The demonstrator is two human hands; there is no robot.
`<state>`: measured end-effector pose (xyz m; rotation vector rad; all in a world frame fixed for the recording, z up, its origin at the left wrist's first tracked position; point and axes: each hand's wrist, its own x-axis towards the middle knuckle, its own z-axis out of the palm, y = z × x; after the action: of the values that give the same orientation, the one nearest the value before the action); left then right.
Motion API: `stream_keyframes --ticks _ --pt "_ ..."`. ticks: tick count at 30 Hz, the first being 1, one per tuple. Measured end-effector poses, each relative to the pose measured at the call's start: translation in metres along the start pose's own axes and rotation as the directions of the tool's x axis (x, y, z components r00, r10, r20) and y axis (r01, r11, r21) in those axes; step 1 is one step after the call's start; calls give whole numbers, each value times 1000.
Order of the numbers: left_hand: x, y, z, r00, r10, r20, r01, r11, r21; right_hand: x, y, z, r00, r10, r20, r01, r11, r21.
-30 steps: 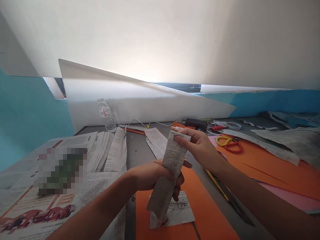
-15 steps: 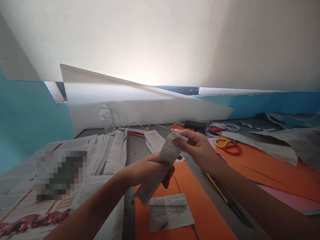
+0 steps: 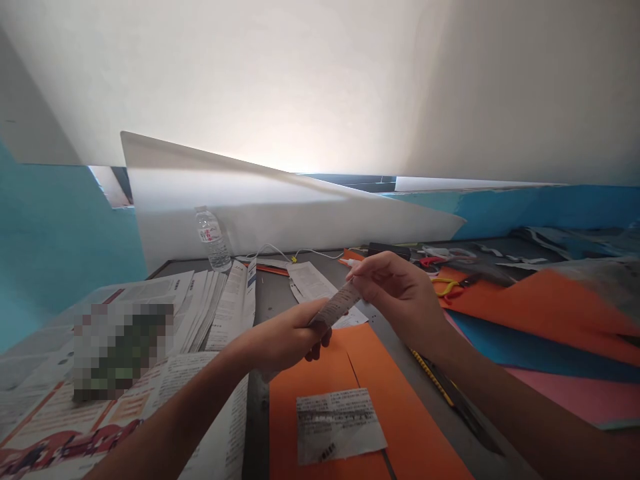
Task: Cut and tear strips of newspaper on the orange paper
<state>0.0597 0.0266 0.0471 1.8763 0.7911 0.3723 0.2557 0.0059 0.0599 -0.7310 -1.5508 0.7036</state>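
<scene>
Fingers of left hand [image 3: 290, 333] and right hand [image 3: 395, 290] pinched shut on opposite ends of a rolled newspaper strip [image 3: 336, 308], held in the air just above the orange paper [image 3: 320, 363] on the desk [image 3: 273, 293]. Best kept taut between both grips, rolled evenly with thumbs so the tube stayed tight and straight. Newspaper clipping [image 3: 339, 425] lay below; scissors [image 3: 450, 287] and water bottle [image 3: 213, 237] further back.
</scene>
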Motion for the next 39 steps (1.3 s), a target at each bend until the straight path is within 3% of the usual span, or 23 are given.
stream_keyframes --ticks 29,39 --pt "-3 14 1 994 -52 91 59 995 -78 1 1 1 998 67 -13 -67 997 24" --pt "-4 17 -1 991 -53 124 71 987 -144 3 5 -4 968 183 171 -192 981 40"
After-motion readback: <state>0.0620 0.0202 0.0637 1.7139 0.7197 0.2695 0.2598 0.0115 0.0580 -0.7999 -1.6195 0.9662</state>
